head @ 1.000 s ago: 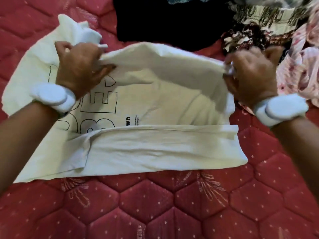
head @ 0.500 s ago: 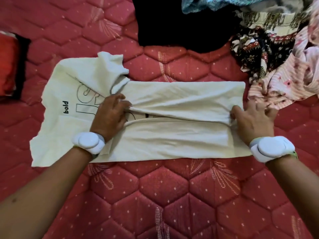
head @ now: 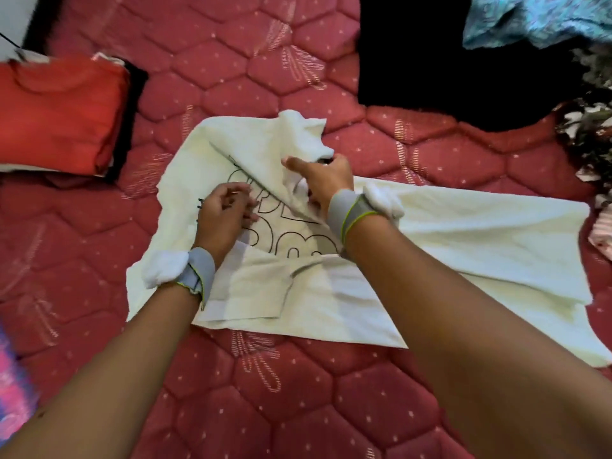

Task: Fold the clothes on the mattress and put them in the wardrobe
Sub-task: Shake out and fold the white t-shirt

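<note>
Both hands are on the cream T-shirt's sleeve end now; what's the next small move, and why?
Probably fold the far sleeve in: the right hand pinches the bunched sleeve fabric, while the left hand rests on the print of the cream T-shirt. Drawing that sleeve across toward the near edge would square this end, since the shirt's body already lies in a long folded band.

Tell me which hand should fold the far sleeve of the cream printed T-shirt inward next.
Right. The right hand already pinches the bunched far sleeve of the cream printed T-shirt, while the left hand rests on the black lettering, well placed to hold the shirt against the red quilted mattress.
</note>
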A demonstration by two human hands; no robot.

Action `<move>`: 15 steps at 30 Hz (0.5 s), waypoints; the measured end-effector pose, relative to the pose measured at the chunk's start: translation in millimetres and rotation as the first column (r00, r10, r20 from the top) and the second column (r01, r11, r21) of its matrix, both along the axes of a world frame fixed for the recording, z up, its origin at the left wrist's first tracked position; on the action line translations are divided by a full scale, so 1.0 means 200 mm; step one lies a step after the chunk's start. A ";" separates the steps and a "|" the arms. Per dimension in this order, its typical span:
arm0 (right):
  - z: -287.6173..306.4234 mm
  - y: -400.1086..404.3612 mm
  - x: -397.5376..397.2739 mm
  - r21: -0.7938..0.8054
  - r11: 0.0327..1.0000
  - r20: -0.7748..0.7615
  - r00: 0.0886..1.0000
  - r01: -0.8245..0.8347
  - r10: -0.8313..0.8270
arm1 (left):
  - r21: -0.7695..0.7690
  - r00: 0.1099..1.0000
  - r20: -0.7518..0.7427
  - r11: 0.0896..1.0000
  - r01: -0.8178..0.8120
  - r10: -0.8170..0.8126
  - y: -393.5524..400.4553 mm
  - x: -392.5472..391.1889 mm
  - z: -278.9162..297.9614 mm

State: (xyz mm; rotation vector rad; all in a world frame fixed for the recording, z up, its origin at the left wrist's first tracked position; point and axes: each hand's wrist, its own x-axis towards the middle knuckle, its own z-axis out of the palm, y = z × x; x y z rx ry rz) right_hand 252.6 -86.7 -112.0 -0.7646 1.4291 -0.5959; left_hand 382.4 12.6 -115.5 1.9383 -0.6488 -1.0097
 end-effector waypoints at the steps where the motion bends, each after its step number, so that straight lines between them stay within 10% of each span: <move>1: 0.01 -0.02 0.04 -0.020 0.999 0.044 0.998 0.045 -0.044 | 0.043 0.986 -0.156 0.998 -0.045 0.051 -0.03 0.03 0.02; 5: 0.10 0.08 0.09 -0.571 0.767 0.010 0.932 -0.292 0.362 | 0.182 0.738 -0.661 0.983 -0.021 0.138 -0.07 0.26 0.07; 7: 0.10 0.25 0.04 -0.670 0.295 -0.404 0.669 -0.681 0.624 | 0.136 0.650 -0.743 0.987 -0.090 0.162 -0.06 0.36 0.08; 10: 0.00 0.46 -0.02 -0.494 -0.314 -0.817 0.310 -0.811 0.486 | 0.047 0.577 -0.816 0.999 0.015 0.029 -0.06 0.48 0.07; 13: -0.06 0.52 -0.05 -0.412 -0.311 -0.881 0.288 -0.857 0.375 | 0.033 0.565 -0.824 0.992 0.119 -0.041 -0.06 0.58 0.05; 15: -0.08 0.52 -0.03 -0.425 -0.250 -0.888 0.346 -0.870 0.304 | 0.060 0.717 -0.694 0.988 0.142 -0.061 -0.06 0.63 0.02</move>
